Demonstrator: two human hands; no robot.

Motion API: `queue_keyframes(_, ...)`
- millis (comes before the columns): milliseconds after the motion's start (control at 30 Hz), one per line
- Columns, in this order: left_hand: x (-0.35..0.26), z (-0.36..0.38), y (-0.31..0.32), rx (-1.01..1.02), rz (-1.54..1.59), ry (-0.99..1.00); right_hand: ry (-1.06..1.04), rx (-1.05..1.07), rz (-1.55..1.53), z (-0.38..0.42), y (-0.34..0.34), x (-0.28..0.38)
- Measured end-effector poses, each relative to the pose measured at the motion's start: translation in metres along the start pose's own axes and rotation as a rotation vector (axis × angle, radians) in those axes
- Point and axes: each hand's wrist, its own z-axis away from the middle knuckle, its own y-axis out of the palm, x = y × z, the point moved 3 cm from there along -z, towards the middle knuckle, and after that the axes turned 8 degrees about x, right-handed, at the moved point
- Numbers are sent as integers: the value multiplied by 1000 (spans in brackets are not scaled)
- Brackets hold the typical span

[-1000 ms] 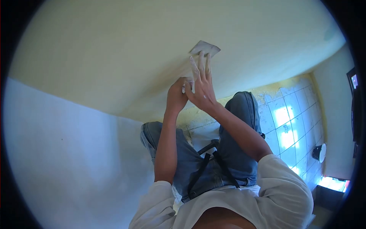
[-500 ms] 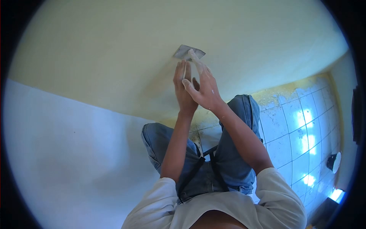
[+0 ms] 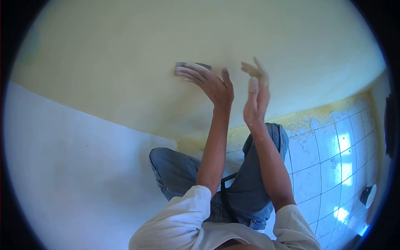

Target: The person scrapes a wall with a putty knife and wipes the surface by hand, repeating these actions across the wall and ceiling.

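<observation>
Left grip: the left hand lies flat with fingers stretched, pressing a small grey sanding pad against the yellow wall; no fingers curl round the pad, it is held by pressure alone.
Right grip: the right hand is open and holds nothing; fingers are spread and slightly blurred, just right of the left hand and apart from it. Whether its fingertips touch the wall cannot be told.
Pad position: on the wall, at the far left end of the left hand's fingers, mostly covered by them.
Wall: pale yellow above, white lower left, the two meeting along a curved line.
Progress, as a judgement: the yellow around the pad looks smooth and even; rough, patchy yellow remains along the foot of the wall by the tiled floor, so that strip appears undone.
Person: blue jeans, pale shirt sleeves, a dark strap at the waist.
Counts: two hands, one pad, one dark round object on the floor at the far right.
</observation>
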Motion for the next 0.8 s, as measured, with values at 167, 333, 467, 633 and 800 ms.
queue_keyframes(167,15,-4,-4,-36,39,30,-13,-66,-9,1,-12,-23)
queue_keyframes(333,18,31,15,255,-29,90,52,48,-1,2,9,-18)
queue_keyframes(467,6,-40,-19,22,-75,196,-69,22,-6,-1,15,-17)
queue_keyframes(633,5,-59,-22,2,-135,218,172,45,-92,-4,11,-41)
queue_keyframes(800,54,86,17,362,-295,180,179,-25,-129,-9,1,-45)
